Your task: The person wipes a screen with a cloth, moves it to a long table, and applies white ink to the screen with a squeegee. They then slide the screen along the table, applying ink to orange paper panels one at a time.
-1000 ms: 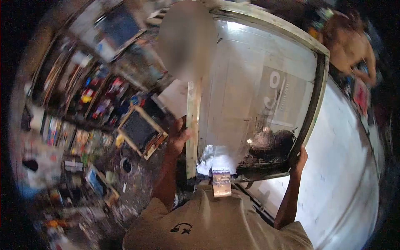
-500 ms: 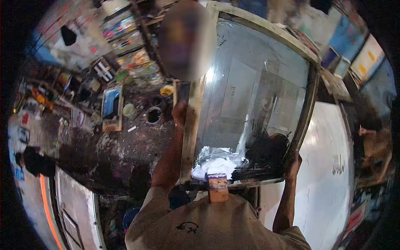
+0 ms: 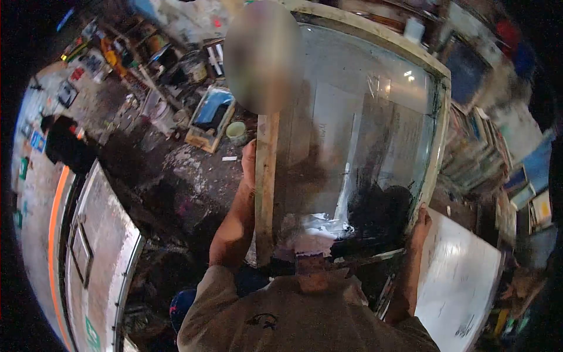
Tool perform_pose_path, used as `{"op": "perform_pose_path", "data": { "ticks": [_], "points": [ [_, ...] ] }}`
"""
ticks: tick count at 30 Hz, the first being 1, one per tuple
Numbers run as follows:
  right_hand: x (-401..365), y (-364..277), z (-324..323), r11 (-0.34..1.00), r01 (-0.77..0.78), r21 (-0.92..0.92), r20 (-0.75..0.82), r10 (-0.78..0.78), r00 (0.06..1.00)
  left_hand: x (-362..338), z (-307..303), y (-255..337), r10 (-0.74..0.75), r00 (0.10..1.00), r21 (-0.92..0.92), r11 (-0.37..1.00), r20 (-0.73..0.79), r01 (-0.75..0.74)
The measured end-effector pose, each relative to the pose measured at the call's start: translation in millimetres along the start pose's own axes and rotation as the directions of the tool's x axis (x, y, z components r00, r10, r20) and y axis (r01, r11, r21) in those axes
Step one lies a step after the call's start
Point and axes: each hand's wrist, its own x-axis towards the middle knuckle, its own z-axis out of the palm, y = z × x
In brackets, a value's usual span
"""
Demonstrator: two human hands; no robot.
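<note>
A large wooden-edged printing screen [image 3: 265, 193] is held upright and tilted in front of my chest. My left hand [image 3: 249, 161] grips its left wooden side, with the fingers partly hidden behind the wood. On the lower right side, my right hand [image 3: 421, 223] is wrapped around the edge. The see-through mesh [image 3: 381, 135] has dark and taped patches. White ink [image 3: 322, 226] is smeared near the bottom. A wooden-handled squeegee [image 3: 311, 265] rests at the bottom edge against my shirt, in shadow.
A large white board [image 3: 454, 276] leans at the lower right. On the stained floor at left are a small blue-lined frame [image 3: 212, 114] and a pale bucket [image 3: 236, 132]. A panel [image 3: 102, 234] stands at lower left. Stacked frames [image 3: 478, 146] line the right side.
The surroundings have swung right and upward on the left side as my view turned left. Both hands keep their hold on the screen. The white ink now lies in shadow.
</note>
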Motion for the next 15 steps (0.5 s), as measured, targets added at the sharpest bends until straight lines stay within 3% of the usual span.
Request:
{"op": "perform_pose_path", "data": {
  "ticks": [3, 6, 9, 12, 15],
  "points": [
    [10, -20, 21, 0.993, 0.008, -0.116, -0.023, -0.011, 1.0, -18, 5, 15, 0.094, 0.978, 0.195, 0.979, -0.186, -0.057],
    [15, -41, 36, 0.986, 0.045, -0.164, 0.063, -0.035, 0.997, -28, -46, 4, 0.106, 0.99, -0.078, 0.99, -0.092, -0.114],
    [21, -34, 40, 0.987, 0.04, -0.156, 0.059, -0.031, 0.998, -57, -71, 4, 0.284, 0.954, -0.118, 0.949, -0.09, -0.294],
    [32, -50, 57, 0.972, 0.081, -0.221, 0.231, -0.029, 0.973, -79, -78, 9, 0.26, 0.965, -0.584, 0.789, 0.035, -0.191],
    [64, -17, 64, 0.986, 0.135, -0.094, 0.27, -0.105, 0.957, -128, -51, 10, 0.36, 0.932, -0.517, 0.792, -0.033, -0.324]
  ]
}}
